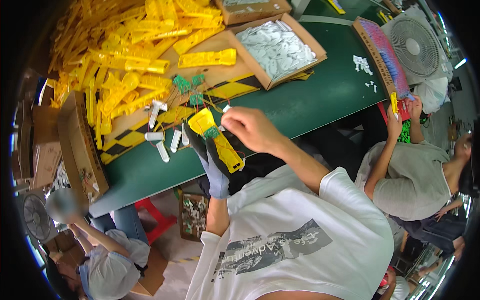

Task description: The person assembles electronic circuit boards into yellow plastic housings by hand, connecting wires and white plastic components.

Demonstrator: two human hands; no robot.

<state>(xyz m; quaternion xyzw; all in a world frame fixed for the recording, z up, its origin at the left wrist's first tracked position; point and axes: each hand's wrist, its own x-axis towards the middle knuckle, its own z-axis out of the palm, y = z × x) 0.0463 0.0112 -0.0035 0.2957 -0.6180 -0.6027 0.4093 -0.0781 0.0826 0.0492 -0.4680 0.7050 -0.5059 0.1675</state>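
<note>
My left hand (212, 167), in a grey and black glove, is wrapped around a yellow plastic casing (229, 156). The casing tilts toward me, and a small green circuit board (212, 132) with thin red wires lies in it. My bare right hand (250, 127) is beside the casing's far end, its fingers pinched on a small white piece (226, 108). Just beyond, several green circuit boards (196, 99) with wires rest on the striped edge of the cardboard. White oblong parts (175, 141) on wires lie left of my gloved hand.
A large heap of yellow casings (150, 30) covers the far left of the green table (280, 107). Behind my right hand stands a cardboard box (320, 56) of white parts. Co-workers sit at both sides, one holding a yellow casing (394, 104) near a fan (412, 45).
</note>
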